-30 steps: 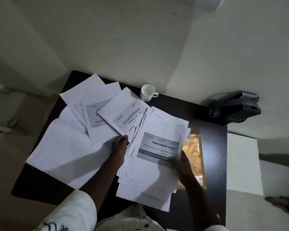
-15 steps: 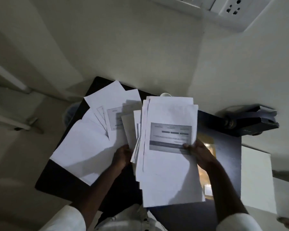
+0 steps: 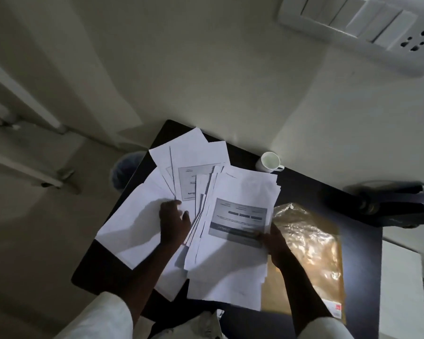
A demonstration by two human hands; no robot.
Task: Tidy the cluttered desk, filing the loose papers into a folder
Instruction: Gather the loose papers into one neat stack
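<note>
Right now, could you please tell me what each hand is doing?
Left hand: open, on the loose sheets.
Right hand: holds the paper stack by its edge.

White papers (image 3: 135, 223) fanned messily over the counter (image 3: 360, 243) — rough stack (image 3: 230, 260) on the right, its edge overlapping a flat see-through amber folder (image 3: 313, 255).

Dim, soft-focus wide-angle view; glare on the plastic folder (image 3: 311, 243).

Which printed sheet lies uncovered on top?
The sheet with the dark band, held by the right hand; the other printed sheet is partly covered.
</note>
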